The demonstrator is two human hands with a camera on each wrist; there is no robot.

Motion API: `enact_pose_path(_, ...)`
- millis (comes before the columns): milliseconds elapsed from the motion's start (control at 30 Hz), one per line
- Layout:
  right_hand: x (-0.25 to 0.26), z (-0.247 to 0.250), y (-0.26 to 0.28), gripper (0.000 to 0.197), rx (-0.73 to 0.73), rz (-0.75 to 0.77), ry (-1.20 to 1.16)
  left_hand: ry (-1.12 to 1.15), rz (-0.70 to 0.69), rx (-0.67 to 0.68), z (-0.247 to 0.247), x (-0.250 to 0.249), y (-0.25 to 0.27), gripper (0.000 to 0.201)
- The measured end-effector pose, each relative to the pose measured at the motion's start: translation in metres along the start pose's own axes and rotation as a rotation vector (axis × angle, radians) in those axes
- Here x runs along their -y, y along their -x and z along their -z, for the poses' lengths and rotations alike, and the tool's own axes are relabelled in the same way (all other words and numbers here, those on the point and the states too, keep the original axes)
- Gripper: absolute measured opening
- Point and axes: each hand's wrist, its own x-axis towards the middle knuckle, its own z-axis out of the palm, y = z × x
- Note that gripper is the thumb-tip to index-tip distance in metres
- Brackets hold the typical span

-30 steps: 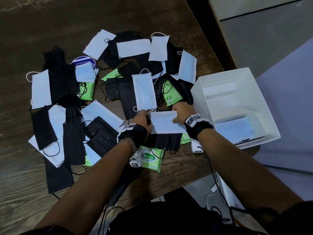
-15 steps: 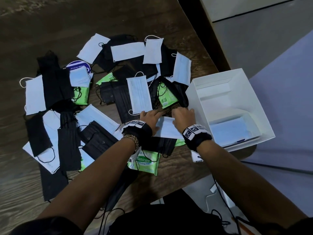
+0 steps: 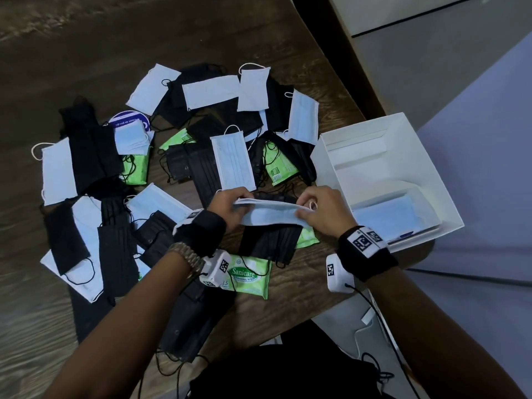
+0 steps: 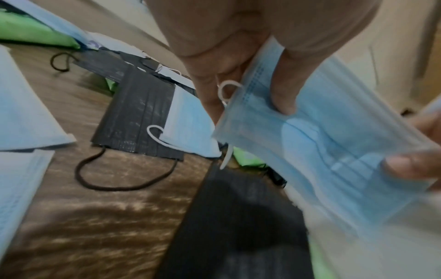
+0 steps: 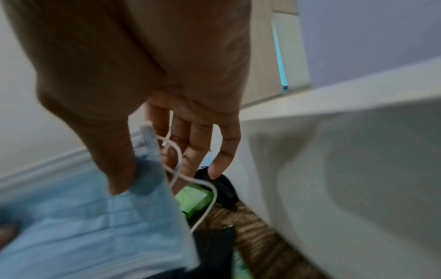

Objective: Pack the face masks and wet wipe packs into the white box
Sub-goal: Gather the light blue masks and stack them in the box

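Fingers (image 4: 284, 90) of the left hand (image 3: 230, 207) pinch one end of the blue mask (image 3: 273, 216); right hand (image 3: 324, 213) pinches the other end, lifted just left of the white box (image 3: 408, 156), above black masks (image 3: 269, 244) on the counter (image 3: 273, 309).

surface (image 3: 86, 53): dark brown wood grain, rounded corner seen at the right
floor (image 3: 489, 197): pale lilac-grey, seen right of the surface
wall (image 3: 403, 12): white panel above a grey band, seen upper right
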Motion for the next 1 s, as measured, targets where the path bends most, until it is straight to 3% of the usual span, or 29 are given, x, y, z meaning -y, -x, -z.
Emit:
enact_pose_path(133, 0.005, 0.027, 0.009, 0.017, -0.120, -0.088, -0.403, 0.228, 0.034, 0.027, 0.023, -0.021, 0.002, 0.013)
enact_pose_path(233, -0.002, 0.057, 0.011, 0.021, -0.254, -0.166, -0.541, 0.130, -0.008, 0.056, 0.021, -0.051, -0.009, 0.017)
enact_pose_path(267, -0.007, 0.068, 0.010, 0.026, -0.295, -0.182, -0.541, 0.067, -0.032, 0.054, 0.017, -0.064, -0.014, 0.022)
enact_pose_path(367, -0.032, 0.103, 0.007, 0.033, -0.403, -0.239, -0.401, -0.002, -0.163, 0.077, -0.002, -0.111, -0.029, 0.062)
enact_pose_path(400, -0.040, 0.115, 0.006, 0.032, -0.435, -0.235, -0.340, -0.014, -0.223, 0.114, -0.011, -0.125, -0.036, 0.066)
enact_pose_path(467, -0.057, 0.137, 0.005, 0.029, -0.449, -0.205, -0.219, -0.095, -0.364, 0.201, -0.033, -0.150, -0.050, 0.056)
enact_pose_path(533, -0.071, 0.157, 0.005, 0.018, -0.385, -0.204, -0.084, -0.218, -0.445, 0.282, -0.055, -0.172, -0.062, 0.038)
enact_pose_path(667, -0.103, 0.183, -0.003, 0.014, -0.180, -0.291, 0.191, -0.472, -0.369, 0.420, -0.107, -0.200, -0.080, 0.018)
enact_pose_path(833, -0.116, 0.174, -0.018, 0.016, 0.068, -0.353, 0.482, -0.674, -0.239, 0.633, -0.153, -0.210, -0.090, 0.030)
enact_pose_path(1000, -0.119, 0.156, -0.019, 0.035, 0.220, -0.317, 0.701, -0.990, -0.237, 0.788, -0.174, -0.215, -0.092, 0.034)
